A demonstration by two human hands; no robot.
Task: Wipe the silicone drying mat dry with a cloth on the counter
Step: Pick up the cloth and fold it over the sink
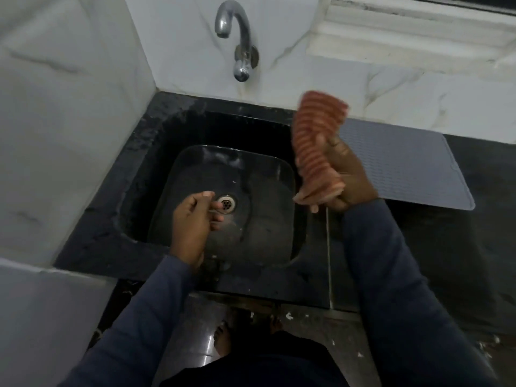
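- Your left hand (192,219) hangs over the black sink (265,169) beside the drain (226,203), fingers loosely curled, holding nothing.
- Your right hand (346,180) grips a bunched red-striped cloth (315,141) above the sink's right rim.
- The grey ribbed silicone drying mat (405,166) lies flat on the black counter (446,261), right of the sink and near the wall.
- A chrome tap (237,32) juts from the wall beyond the sink.

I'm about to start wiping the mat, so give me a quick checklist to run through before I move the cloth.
1. Cloth gripped in right hand: ok.
2. Silicone mat flat on counter: ok.
3. Visible mat surface free of items: ok.
4. Left hand free, over sink: ok.
5. Cloth on mat: not ok, held up near its sink-side end.
6. Cloth dry enough: cannot tell.
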